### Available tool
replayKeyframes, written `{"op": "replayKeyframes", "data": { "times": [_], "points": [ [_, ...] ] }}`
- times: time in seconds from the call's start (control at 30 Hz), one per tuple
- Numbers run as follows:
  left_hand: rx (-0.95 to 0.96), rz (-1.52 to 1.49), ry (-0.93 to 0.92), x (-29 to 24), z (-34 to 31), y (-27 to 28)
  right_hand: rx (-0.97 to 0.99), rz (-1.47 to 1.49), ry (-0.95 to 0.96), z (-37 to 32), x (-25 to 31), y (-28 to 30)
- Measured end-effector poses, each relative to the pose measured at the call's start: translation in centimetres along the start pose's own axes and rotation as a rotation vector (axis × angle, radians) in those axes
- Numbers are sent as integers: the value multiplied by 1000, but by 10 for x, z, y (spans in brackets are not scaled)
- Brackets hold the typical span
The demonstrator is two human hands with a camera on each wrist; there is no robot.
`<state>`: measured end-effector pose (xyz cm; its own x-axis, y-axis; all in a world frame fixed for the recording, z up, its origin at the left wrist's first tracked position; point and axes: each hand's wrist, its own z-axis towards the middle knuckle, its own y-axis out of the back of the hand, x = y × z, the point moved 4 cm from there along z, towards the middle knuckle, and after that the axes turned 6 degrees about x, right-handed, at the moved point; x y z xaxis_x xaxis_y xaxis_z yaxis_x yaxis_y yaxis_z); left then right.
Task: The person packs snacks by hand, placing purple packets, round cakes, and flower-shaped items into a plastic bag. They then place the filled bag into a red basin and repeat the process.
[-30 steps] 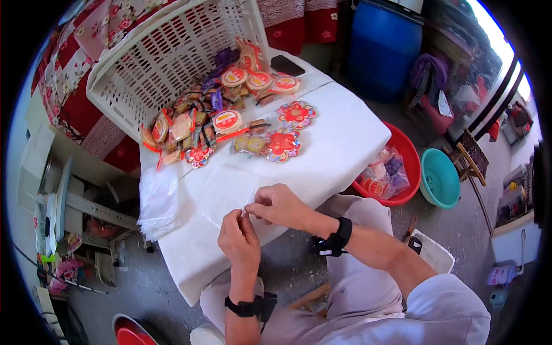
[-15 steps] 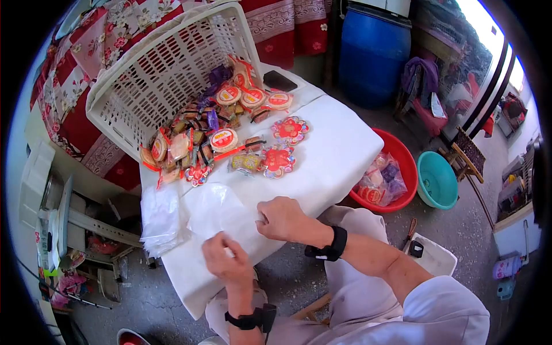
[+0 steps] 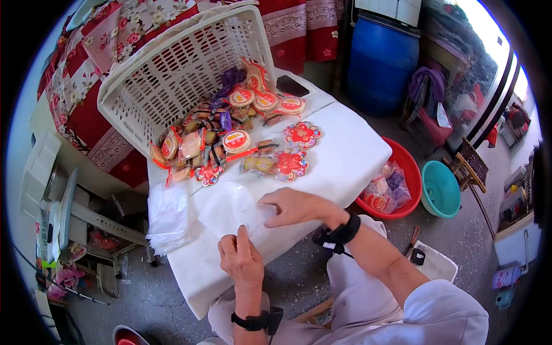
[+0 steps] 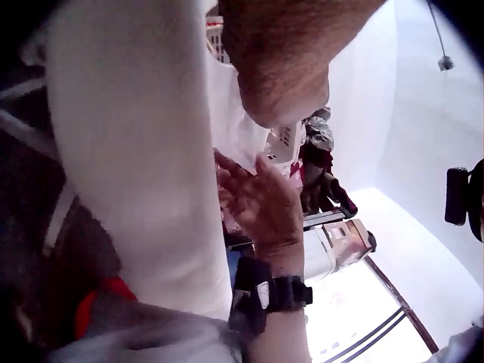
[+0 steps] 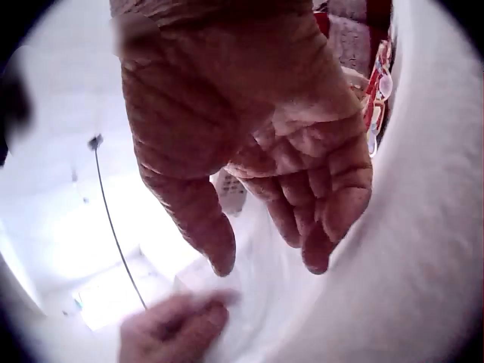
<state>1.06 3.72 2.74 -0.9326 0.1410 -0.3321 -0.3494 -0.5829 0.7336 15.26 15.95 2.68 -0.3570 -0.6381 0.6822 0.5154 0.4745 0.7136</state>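
Note:
A clear plastic bag (image 3: 221, 206) lies across the front part of the white-covered table (image 3: 345, 144). At its near edge, my left hand (image 3: 242, 261) has curled fingers and appears to pinch the film; the contact is hard to make out. My right hand (image 3: 296, 207) is over the bag's right side, thumb and fingers spread apart, holding nothing. The right wrist view shows the palm of the right hand (image 5: 257, 128) above the blurred left hand (image 5: 178, 325). To the left is a stack of clear bags (image 3: 167, 218).
Behind the bags, wrapped snacks (image 3: 201, 138) spill from a tipped white basket (image 3: 184, 63). Two red flower-shaped pieces (image 3: 302, 134) and a phone (image 3: 292, 86) lie on the table. A red basin (image 3: 409, 155) with packed bags and a teal basin (image 3: 441, 187) stand at the right.
Both hands were together at the bag's edge, then parted. The left hand has since come back up toward the bag, while the right has spread its thumb and fingers over it.

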Motion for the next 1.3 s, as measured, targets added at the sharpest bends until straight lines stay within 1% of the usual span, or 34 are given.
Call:
{"op": "replayKeyframes", "data": {
  "times": [0.03,0.07,0.1,0.13,0.2,0.23,0.27,0.33,0.37,0.43,0.47,0.53,0.57,0.6,0.67,0.7,0.73,0.8,0.83,0.9,0.93,1.0,1.03,1.07,1.13,1.17,1.23,1.3],
  "points": [
    [-5,1,2,2,-1,-1,21,158,-17,-1,-3,10],
    [46,43,-2,4,-2,-5,44,317,-34,0,-6,20],
    [96,85,-6,5,-3,-9,3,348,-81,3,-3,34],
    [90,85,-3,3,-4,-10,6,344,-77,8,-4,33],
    [214,40,-50,-5,-7,-19,-540,-61,-166,18,-14,47],
    [279,25,-28,-6,-7,-23,-631,-167,-101,28,-16,42],
    [277,25,-28,-6,-6,-23,-631,-168,-99,31,-22,35],
    [327,28,-2,-4,-4,-25,-443,-362,-51,37,-15,19],
    [330,28,-2,-3,-4,-26,-443,-361,-53,35,-15,16],
    [305,16,15,-1,-5,-28,-330,-523,-215,33,-16,11],
    [305,14,19,-1,-5,-28,-326,-524,-214,32,-16,14],
    [220,66,70,0,-5,-24,-142,-570,-390,26,-31,23],
    [222,65,72,1,-4,-23,-211,-561,-326,19,-42,28],
    [189,71,81,4,-2,-21,-208,-561,-327,12,-55,32],
    [160,71,93,7,-1,-17,-366,-562,-185,-3,-68,46],
    [198,54,95,8,-1,-18,-394,-532,-240,-10,-61,56],
    [235,38,97,7,0,-19,-390,-535,-240,-13,-56,62],
    [222,-2,90,6,1,-22,-607,-411,-268,-23,-47,77],
    [209,-40,83,5,1,-23,-602,-412,-268,-26,-39,79],
    [190,-92,86,6,3,-23,-615,456,-243,-36,-34,71],
    [169,-142,80,5,3,-22,-601,461,-250,-41,-28,67],
    [172,-172,124,5,5,-24,-214,785,-267,-44,-12,43],
    [168,-205,148,6,6,-24,-126,803,-312,-46,7,38],
    [170,-201,153,6,6,-25,-52,853,-279,-47,6,26],
    [120,-238,138,3,8,-25,6,835,-326,-46,11,9],
    [123,-238,139,2,8,-26,7,837,-328,-45,10,2],
    [51,-261,131,1,10,-24,2,760,-365,-42,6,-9],
    [27,-275,135,-2,12,-22,-20,712,-377,-42,6,-10]
  ]
}}
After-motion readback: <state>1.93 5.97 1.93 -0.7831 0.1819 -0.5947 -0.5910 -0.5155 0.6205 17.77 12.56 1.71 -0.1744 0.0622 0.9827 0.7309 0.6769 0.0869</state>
